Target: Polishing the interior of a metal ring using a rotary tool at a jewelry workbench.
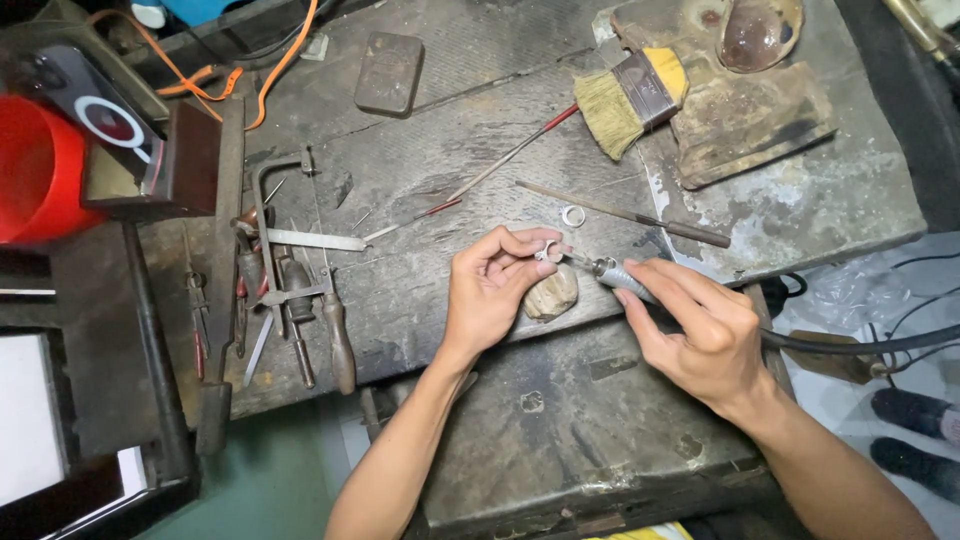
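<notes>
Fingers (528,258) of the left hand (492,295) pinch a small silver ring (549,252) above the bench (420,170); the right hand (700,335) grips a rotary handpiece (625,279), its tip touching the ring, over a worn peg (551,295).

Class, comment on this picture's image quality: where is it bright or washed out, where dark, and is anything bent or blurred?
Head view: even light on the worn workbench; left hand, right hand and small ring sharp; white sheet at left washed out; corners dark; bench edges bow slightly from the wide lens.
</notes>
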